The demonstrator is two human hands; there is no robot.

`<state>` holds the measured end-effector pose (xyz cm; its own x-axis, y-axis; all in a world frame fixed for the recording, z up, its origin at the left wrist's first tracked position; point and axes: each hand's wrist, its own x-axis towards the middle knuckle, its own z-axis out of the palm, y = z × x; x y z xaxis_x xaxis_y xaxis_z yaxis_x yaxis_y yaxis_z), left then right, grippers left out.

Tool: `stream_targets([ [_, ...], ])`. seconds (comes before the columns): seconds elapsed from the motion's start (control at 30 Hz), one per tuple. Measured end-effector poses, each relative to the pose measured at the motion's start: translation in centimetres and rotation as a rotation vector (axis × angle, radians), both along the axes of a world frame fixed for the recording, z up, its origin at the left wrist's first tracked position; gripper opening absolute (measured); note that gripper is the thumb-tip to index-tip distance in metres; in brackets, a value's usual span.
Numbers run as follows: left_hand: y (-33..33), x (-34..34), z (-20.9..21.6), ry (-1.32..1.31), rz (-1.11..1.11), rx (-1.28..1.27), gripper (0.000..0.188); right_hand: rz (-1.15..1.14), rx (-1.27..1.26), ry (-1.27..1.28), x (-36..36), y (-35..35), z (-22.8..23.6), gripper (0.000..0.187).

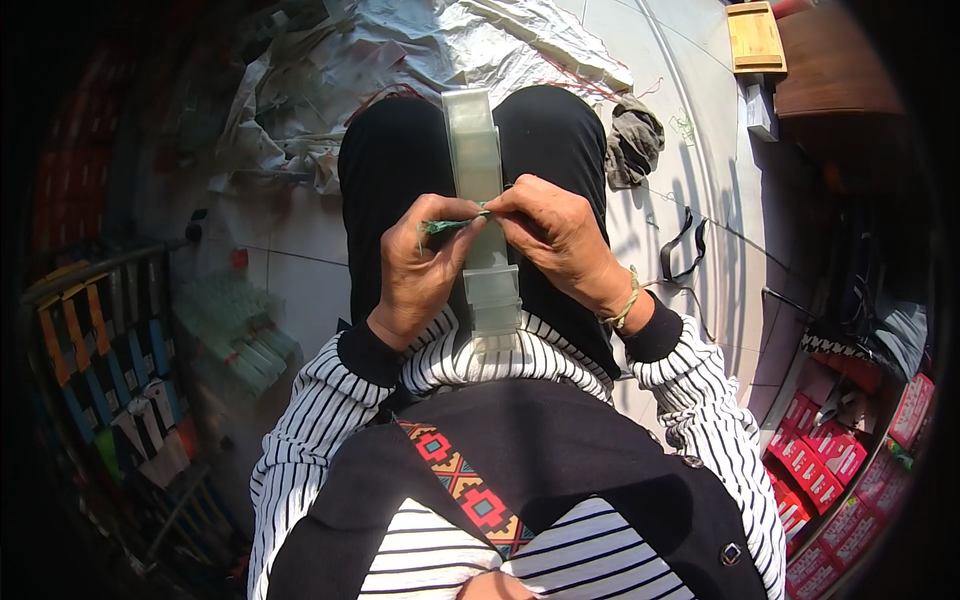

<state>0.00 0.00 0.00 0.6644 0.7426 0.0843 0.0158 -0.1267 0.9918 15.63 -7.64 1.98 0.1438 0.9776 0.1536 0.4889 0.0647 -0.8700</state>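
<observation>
Across my lap, between my knees, lies a long bundle of clear, pale greenish plastic strips (475,150). Over its middle my left hand (418,265) is closed in a pinch on a green plastic string (438,227), and a frayed tuft sticks out past the fingers. Fingertip to fingertip with it, my right hand (560,240) pinches the same string. Whether the string loops all the way round the bundle is hidden by my fingers. Nearest my waist, separate overlapping pieces (492,290) show at the bundle's end.
Several similar clear bundles (235,335) lie on the tiled floor to the left. A crumpled white sheet (440,45) spreads ahead of my knees, with a grey cloth (635,140) and black strap (684,245) to the right. Racks of goods (110,350) and red boxes (810,460) flank me.
</observation>
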Motion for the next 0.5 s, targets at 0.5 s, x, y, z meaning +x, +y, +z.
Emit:
stream_targets([
  [0.5, 1.4, -0.2, 0.3, -0.041, -0.069, -0.127, 0.008, -0.045, 0.014, -0.019, -0.2, 0.1, -0.2, 0.010],
])
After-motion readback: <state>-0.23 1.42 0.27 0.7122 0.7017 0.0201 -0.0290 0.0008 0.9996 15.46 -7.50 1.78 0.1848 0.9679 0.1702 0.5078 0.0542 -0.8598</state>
